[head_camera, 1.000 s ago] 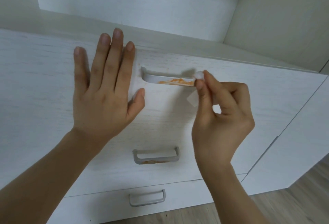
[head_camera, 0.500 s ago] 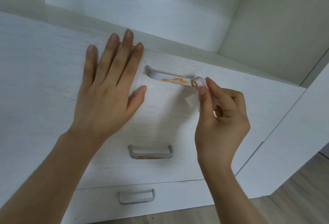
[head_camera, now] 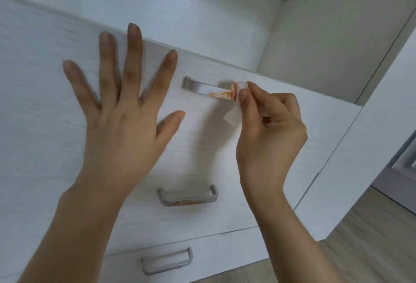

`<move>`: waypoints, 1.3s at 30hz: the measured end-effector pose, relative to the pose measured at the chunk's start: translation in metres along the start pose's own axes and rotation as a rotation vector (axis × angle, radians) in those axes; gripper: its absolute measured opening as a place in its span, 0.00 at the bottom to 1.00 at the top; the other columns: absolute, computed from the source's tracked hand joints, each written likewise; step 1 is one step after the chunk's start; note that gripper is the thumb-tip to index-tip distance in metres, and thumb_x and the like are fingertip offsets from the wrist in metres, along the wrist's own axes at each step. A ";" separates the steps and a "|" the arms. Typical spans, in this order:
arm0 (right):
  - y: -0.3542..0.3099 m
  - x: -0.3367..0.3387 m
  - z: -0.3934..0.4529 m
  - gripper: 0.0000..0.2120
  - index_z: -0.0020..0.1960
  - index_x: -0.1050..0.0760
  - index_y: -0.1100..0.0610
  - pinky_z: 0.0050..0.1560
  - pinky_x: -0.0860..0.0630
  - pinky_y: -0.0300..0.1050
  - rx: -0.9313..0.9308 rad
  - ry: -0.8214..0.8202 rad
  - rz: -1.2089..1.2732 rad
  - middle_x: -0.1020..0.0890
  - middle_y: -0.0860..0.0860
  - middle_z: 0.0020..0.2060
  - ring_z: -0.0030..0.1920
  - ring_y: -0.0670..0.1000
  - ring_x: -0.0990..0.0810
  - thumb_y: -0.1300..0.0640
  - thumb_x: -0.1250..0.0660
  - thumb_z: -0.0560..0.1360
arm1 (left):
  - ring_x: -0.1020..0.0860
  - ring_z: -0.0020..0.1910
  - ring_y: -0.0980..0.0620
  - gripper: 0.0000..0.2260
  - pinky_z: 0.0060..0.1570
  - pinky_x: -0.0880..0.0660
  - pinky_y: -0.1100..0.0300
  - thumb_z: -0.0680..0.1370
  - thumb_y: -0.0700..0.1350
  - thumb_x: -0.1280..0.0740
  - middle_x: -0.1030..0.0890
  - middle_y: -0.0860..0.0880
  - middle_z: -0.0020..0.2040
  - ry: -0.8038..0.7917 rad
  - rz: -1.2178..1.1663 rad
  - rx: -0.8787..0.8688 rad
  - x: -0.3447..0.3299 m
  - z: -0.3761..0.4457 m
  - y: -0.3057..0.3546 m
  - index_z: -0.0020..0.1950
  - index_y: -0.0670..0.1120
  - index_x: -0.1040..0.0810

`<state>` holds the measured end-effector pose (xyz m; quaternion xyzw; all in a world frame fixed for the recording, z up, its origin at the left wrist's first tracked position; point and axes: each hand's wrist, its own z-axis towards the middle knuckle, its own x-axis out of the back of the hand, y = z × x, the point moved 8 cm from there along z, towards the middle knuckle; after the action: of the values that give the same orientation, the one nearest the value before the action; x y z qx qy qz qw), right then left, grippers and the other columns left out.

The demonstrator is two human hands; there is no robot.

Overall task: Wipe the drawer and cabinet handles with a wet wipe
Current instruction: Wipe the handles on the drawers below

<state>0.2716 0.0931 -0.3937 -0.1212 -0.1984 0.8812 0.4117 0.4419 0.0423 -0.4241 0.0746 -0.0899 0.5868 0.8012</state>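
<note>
The top drawer's silver handle (head_camera: 201,88) carries an orange smear on its right half. My right hand (head_camera: 267,129) pinches a folded white wet wipe (head_camera: 234,116) against the handle's right end; the wipe's upper edge is stained orange. My left hand (head_camera: 121,111) is spread, fingers apart, over the white drawer front (head_camera: 45,93) left of the handle, holding nothing. Below, the middle handle (head_camera: 188,196) has orange residue along its lower bar. The lowest handle (head_camera: 167,260) looks free of stains.
An open white shelf recess (head_camera: 157,1) lies above the drawers. A tall white cabinet panel (head_camera: 369,147) stands to the right. Wood-look flooring (head_camera: 364,255) shows at the lower right.
My left hand has lifted and spread its fingers wider. My right hand stays with the wipe at the handle's right end. The view has shifted, so the drawers sit further right.
</note>
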 end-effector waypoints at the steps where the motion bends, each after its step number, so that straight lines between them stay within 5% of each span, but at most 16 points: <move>1: -0.001 0.000 -0.001 0.07 0.51 0.18 0.59 0.40 0.34 0.25 -0.002 0.014 0.007 0.30 0.43 0.36 0.35 0.37 0.29 0.62 0.31 0.74 | 0.50 0.73 0.31 0.34 0.64 0.55 0.27 0.78 0.59 0.38 0.48 0.34 0.76 -0.008 0.007 0.003 0.000 0.000 0.000 0.78 0.49 0.48; 9: 0.010 0.010 -0.001 0.08 0.53 0.20 0.54 0.41 0.31 0.27 -0.111 0.051 0.048 0.27 0.44 0.38 0.37 0.38 0.27 0.58 0.30 0.74 | 0.51 0.74 0.32 0.35 0.65 0.58 0.29 0.78 0.58 0.37 0.50 0.36 0.77 -0.035 -0.019 0.020 0.002 -0.001 0.002 0.79 0.50 0.50; 14: -0.014 -0.004 -0.008 0.08 0.53 0.19 0.59 0.40 0.34 0.24 0.115 -0.005 -0.105 0.28 0.47 0.38 0.36 0.36 0.29 0.63 0.31 0.74 | 0.50 0.74 0.33 0.34 0.67 0.58 0.31 0.77 0.57 0.36 0.49 0.36 0.76 -0.006 -0.036 0.032 0.002 -0.001 0.004 0.78 0.49 0.48; 20: -0.013 -0.006 -0.007 0.07 0.52 0.19 0.59 0.40 0.34 0.25 0.073 0.001 -0.093 0.27 0.48 0.39 0.36 0.35 0.29 0.62 0.31 0.74 | 0.51 0.74 0.33 0.34 0.67 0.59 0.32 0.77 0.56 0.36 0.49 0.37 0.77 -0.001 -0.045 0.038 0.002 -0.001 0.005 0.78 0.49 0.47; 26: -0.001 -0.002 -0.003 0.07 0.51 0.18 0.53 0.43 0.31 0.26 -0.066 -0.050 -0.010 0.23 0.45 0.40 0.38 0.36 0.25 0.60 0.31 0.75 | 0.51 0.74 0.33 0.34 0.67 0.58 0.31 0.77 0.55 0.37 0.48 0.36 0.77 0.018 -0.054 0.047 0.001 -0.001 0.005 0.78 0.49 0.47; 31: 0.017 0.006 -0.002 0.05 0.46 0.17 0.50 0.50 0.22 0.40 -0.308 0.037 0.228 0.16 0.48 0.43 0.43 0.40 0.18 0.59 0.29 0.73 | 0.50 0.74 0.33 0.34 0.67 0.58 0.31 0.76 0.55 0.37 0.48 0.37 0.77 0.038 -0.042 0.047 0.000 -0.002 0.005 0.78 0.49 0.47; 35: 0.000 -0.005 -0.005 0.08 0.46 0.19 0.45 0.42 0.28 0.29 -0.173 -0.017 0.113 0.22 0.46 0.37 0.37 0.40 0.22 0.58 0.28 0.72 | 0.50 0.74 0.33 0.33 0.67 0.58 0.32 0.77 0.55 0.38 0.48 0.37 0.77 0.045 -0.046 0.047 0.000 -0.001 0.005 0.78 0.49 0.47; 39: 0.001 -0.002 -0.004 0.08 0.46 0.20 0.43 0.42 0.29 0.30 -0.182 -0.006 0.094 0.21 0.47 0.38 0.37 0.40 0.23 0.56 0.29 0.73 | 0.50 0.74 0.33 0.34 0.67 0.58 0.32 0.76 0.55 0.37 0.48 0.37 0.77 0.045 -0.041 0.049 0.001 -0.001 0.004 0.78 0.49 0.47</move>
<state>0.2743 0.0919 -0.3978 -0.1649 -0.2730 0.8781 0.3567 0.4380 0.0447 -0.4252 0.0829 -0.0558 0.5738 0.8129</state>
